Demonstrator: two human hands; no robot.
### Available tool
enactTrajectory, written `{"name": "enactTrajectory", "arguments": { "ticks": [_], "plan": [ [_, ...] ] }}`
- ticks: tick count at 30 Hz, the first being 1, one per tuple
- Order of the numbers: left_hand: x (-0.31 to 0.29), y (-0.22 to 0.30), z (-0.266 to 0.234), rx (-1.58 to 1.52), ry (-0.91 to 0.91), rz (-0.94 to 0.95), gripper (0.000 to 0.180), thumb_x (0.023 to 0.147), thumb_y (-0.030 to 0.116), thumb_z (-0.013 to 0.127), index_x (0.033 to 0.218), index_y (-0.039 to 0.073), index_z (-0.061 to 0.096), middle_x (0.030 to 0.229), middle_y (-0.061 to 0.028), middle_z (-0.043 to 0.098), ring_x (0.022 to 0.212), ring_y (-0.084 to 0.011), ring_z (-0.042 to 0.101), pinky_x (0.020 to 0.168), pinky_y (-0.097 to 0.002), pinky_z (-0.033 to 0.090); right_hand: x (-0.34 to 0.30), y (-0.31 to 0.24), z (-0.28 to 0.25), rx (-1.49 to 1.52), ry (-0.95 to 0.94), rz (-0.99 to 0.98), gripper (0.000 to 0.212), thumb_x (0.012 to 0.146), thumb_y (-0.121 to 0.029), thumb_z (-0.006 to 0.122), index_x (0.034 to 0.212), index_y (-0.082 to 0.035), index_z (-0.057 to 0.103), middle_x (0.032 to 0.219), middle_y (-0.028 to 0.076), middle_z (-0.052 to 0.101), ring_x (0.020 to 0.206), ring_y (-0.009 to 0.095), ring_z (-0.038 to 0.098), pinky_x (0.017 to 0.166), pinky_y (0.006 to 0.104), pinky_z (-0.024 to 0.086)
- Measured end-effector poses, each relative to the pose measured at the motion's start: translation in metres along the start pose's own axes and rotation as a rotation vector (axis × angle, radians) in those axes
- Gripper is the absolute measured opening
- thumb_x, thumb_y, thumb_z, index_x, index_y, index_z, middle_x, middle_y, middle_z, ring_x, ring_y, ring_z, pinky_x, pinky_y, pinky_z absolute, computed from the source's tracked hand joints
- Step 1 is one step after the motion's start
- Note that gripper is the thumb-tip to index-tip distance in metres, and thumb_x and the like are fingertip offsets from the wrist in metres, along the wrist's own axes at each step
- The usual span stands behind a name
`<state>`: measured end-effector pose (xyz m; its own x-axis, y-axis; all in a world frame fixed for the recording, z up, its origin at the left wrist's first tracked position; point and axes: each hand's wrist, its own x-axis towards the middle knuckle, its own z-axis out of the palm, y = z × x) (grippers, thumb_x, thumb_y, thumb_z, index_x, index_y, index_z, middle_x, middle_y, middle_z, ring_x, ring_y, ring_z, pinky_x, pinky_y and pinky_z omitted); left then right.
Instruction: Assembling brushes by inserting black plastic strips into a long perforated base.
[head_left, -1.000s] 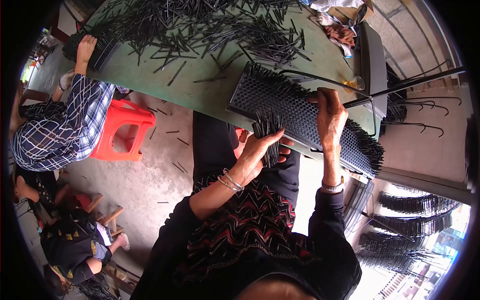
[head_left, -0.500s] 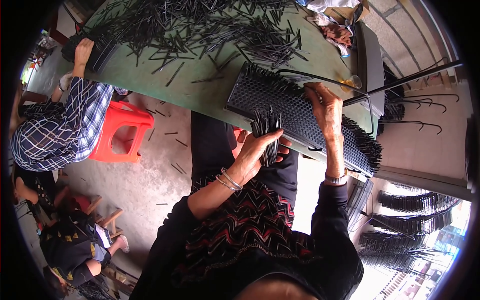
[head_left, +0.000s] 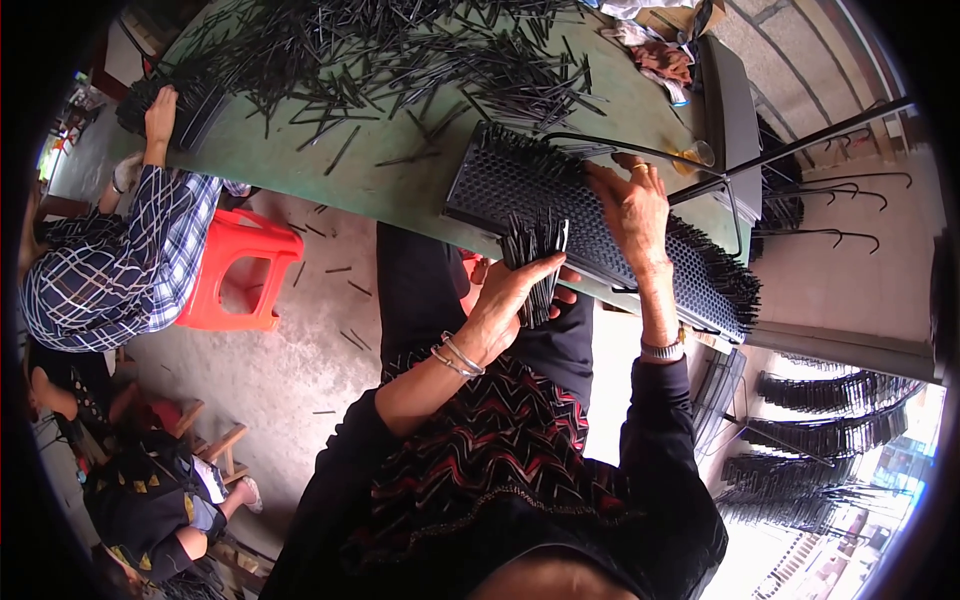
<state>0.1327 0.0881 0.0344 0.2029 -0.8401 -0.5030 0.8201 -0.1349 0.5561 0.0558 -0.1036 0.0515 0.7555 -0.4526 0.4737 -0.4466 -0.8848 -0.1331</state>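
Note:
My left hand (head_left: 498, 300) is closed around an upright bundle of thin black sticks (head_left: 535, 245), the thumb lying across its front. Beside it, a long black board full of small holes (head_left: 545, 207) rests at a slant along the table's near edge. Rows of short black sticks (head_left: 715, 262) stand up from the board's far side and right end. My right hand (head_left: 635, 215) is over the middle of the board, its fingers bent down at the standing sticks. The fingertips are partly hidden, and whatever they pinch is too small to make out.
Loose black sticks (head_left: 400, 60) are heaped across the green table (head_left: 290, 165). A metal rod frame (head_left: 790, 150) reaches over the board's right side. At the left, another person's hand (head_left: 160, 115) works at a similar board, near a red stool (head_left: 240, 275).
My right hand has shifted slightly left and its fingers have turned more toward the board. My left hand keeps the bundle in nearly the same place.

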Motion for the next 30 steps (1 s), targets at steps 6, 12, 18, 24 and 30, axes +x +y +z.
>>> {"name": "enactTrajectory", "arguments": {
  "ticks": [6,12,18,24,30],
  "plan": [
    [-0.002,-0.001,-0.003,0.018,0.027,0.002,0.025,0.086,0.027,0.068,0.099,0.005,0.063,0.086,-0.0093,0.07,0.069,-0.0186,0.068,0.053,-0.0266,0.048,-0.004,-0.022,-0.033,0.573,-0.252,0.321,0.029,0.09,-0.024,0.065,0.111,-0.005,0.067,0.094,0.009,0.064,0.084,0.018,0.061,0.078,0.0303,0.049],
    [-0.003,0.0,0.002,0.075,0.014,0.026,0.026,0.087,0.027,0.067,0.103,0.007,0.064,0.088,-0.0079,0.07,0.07,-0.018,0.068,0.053,-0.0262,0.048,-0.025,-0.031,-0.035,1.029,-0.579,0.45,0.023,0.088,-0.014,0.067,0.104,0.001,0.065,0.084,0.005,0.064,0.075,0.011,0.058,0.07,0.0265,0.049],
    [0.001,-0.002,-0.001,0.054,0.011,0.034,0.029,0.088,0.029,0.066,0.107,0.007,0.065,0.091,-0.0079,0.071,0.075,-0.0175,0.069,0.055,-0.0249,0.049,-0.027,-0.033,-0.033,1.167,-0.541,0.548,0.016,0.086,-0.005,0.063,0.1,0.003,0.064,0.084,0.006,0.064,0.071,0.01,0.057,0.067,0.0242,0.048],
    [0.002,0.002,-0.002,0.123,0.048,0.094,0.03,0.088,0.026,0.066,0.107,0.003,0.065,0.096,-0.0091,0.071,0.074,-0.0169,0.069,0.053,-0.0241,0.05,-0.027,-0.035,-0.033,1.166,-0.487,0.576,0.017,0.087,-0.004,0.061,0.101,0.005,0.063,0.085,0.007,0.064,0.071,0.011,0.059,0.067,0.0245,0.049],
    [0.003,0.003,-0.006,0.153,0.035,0.128,0.026,0.087,0.019,0.065,0.105,0.0,0.065,0.093,-0.0088,0.072,0.071,-0.0145,0.07,0.049,-0.0215,0.051,-0.029,-0.034,-0.03,1.153,-0.469,0.527,0.017,0.088,-0.003,0.061,0.103,0.005,0.063,0.085,0.007,0.064,0.071,0.011,0.06,0.068,0.025,0.049]
  ]
}}
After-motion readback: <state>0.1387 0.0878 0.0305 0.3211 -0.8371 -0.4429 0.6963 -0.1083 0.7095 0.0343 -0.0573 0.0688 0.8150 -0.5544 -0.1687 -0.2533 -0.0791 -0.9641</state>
